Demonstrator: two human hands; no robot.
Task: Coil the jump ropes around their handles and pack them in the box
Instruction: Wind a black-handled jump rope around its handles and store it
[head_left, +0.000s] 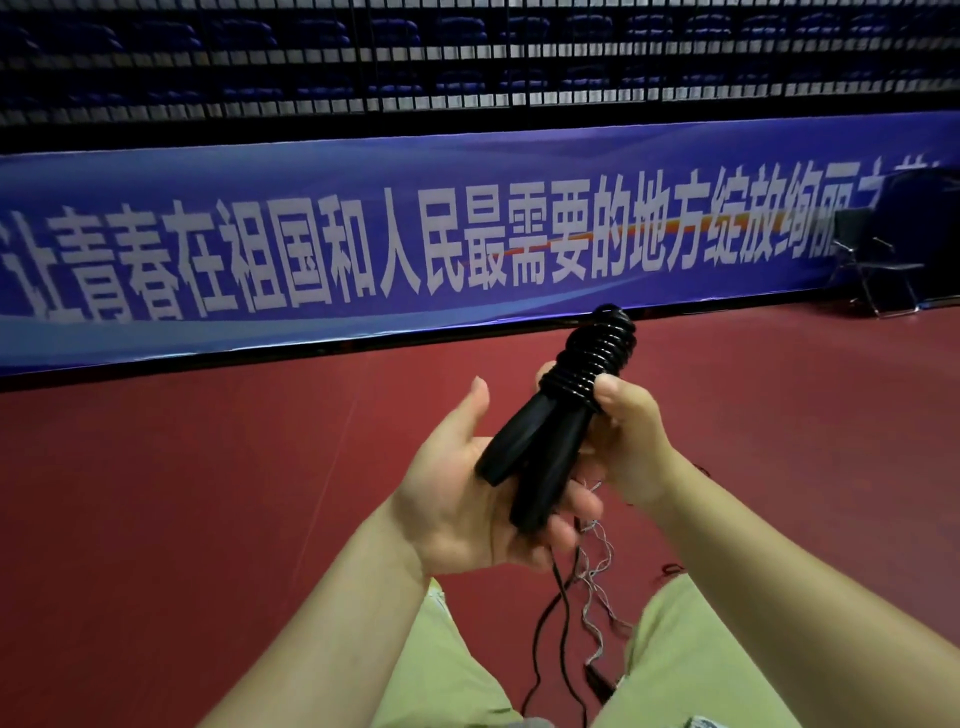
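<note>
A black jump rope with two handles (540, 441) side by side is held in front of me, its cord wound in tight coils (597, 348) round the upper ends. My right hand (631, 431) grips the bundle at the lowest coils, thumb on top. My left hand (467, 499) lies palm up under the handles' lower ends, fingers relaxed and thumb raised. A loose black cord (558, 603) hangs from below my hands down between my knees. No box is in view.
Thin pale threads (597, 571) dangle beside the loose cord. My legs in light green trousers (691, 654) fill the bottom. Red floor (208, 467) stretches to a blue banner wall (363, 249). A black folding chair (878, 265) stands at far right.
</note>
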